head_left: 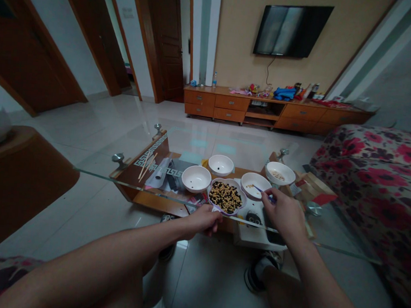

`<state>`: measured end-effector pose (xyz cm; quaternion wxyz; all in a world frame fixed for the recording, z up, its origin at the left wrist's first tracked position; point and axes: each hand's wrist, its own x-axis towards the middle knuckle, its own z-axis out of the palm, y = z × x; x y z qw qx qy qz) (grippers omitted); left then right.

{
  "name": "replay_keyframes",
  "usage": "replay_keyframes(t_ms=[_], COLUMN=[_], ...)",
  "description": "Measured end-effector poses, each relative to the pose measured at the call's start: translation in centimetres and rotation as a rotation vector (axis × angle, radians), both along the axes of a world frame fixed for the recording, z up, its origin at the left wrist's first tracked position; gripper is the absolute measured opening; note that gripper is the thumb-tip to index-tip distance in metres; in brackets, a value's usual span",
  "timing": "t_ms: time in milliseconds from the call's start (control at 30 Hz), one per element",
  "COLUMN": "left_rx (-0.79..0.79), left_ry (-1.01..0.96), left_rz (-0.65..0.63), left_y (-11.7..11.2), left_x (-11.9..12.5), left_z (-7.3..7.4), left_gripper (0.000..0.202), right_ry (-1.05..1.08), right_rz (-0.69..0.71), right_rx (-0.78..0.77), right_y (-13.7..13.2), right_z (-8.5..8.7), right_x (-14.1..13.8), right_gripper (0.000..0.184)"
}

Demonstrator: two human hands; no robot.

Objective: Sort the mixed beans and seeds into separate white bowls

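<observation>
The right hand (281, 213) pinches blue chopsticks (265, 193), tips pointing upper left into a white bowl (255, 185); the left hand (201, 221), its grip unclear, sits beside a bean-filled scalloped dish (225, 197).

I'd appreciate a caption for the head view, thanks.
Right hand holds a thin blue utensil above a white ceramic bowl.

A wall-mounted television (291, 30); a low wooden cabinet (264, 110) beneath it; a floral sofa (374, 183) at right

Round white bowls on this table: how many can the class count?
4 bowls. One sits left of the bean dish, one behind it, one right of it by the right hand, and one furthest right. Others may be hidden.
</observation>
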<state>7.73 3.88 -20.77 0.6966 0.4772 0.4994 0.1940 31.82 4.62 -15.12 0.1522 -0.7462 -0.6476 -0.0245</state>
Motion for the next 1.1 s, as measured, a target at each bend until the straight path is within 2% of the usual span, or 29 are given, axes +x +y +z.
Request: replay_keyframes(t_ms=[200,367,500,733,900,1100], left_rx=[-0.014,-0.007,-0.001,0.012,0.015,0.017], left_ry=[0.017,0.005,-0.006,0.013,-0.013,-0.013], left_rz=[0.006,0.007,0.004,0.006,0.005,0.009], left_y=[-0.1,-0.1,-0.1,-0.1,-0.1,0.0], left_x=[0.1,0.1,-0.1,-0.1,-0.3,-0.4], left_z=[0.0,-0.1,0.2,0.4,-0.1,-0.7], left_gripper=[0.007,0.009,0.009,0.011,0.01,0.009], right_ry=[0.004,0.018,0.038,0.043,0.001,-0.002], right_rz=[-0.145,-0.139,-0.052,0.278,0.333,0.358], right_rx=[-0.056,-0.043,0.003,-0.093,-0.132,-0.13], right_y=[-0.2,-0.1,0.1,0.4,0.8,1.2], right_z=[0.1,-0.1,-0.3,-1.7,-2.4,-2.4], right_x=[-0.2,-0.3,-1.2,-3.6,-4.6,-5.5], right_gripper=[0.033,0.033,0.032,0.028,0.025,0.026])
